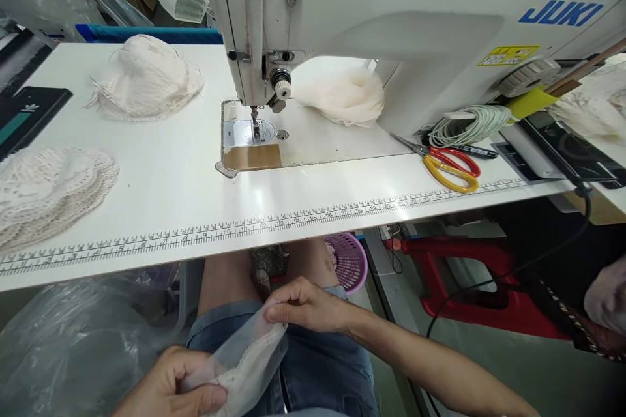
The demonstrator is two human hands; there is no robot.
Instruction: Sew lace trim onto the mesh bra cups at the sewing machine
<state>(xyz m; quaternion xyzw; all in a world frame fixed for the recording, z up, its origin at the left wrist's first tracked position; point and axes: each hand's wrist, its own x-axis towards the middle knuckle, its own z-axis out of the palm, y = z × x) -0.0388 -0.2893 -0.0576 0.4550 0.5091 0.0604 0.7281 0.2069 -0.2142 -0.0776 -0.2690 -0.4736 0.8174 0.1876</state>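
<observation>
With 12 at the top of my view, I have the cloth near 7 o'clock, above the shorts. My left hand pinches its 8 o'clock end between thumb and fingers; my right hand grips its 2 o'clock end, thumb on top. I've a gap between that hand and the front edge of the table. The basket shows beneath that edge at 5 o'clock. Scissors lie at 3, handles near the edge; the lace stack sits at 9, beside the ruler.
</observation>
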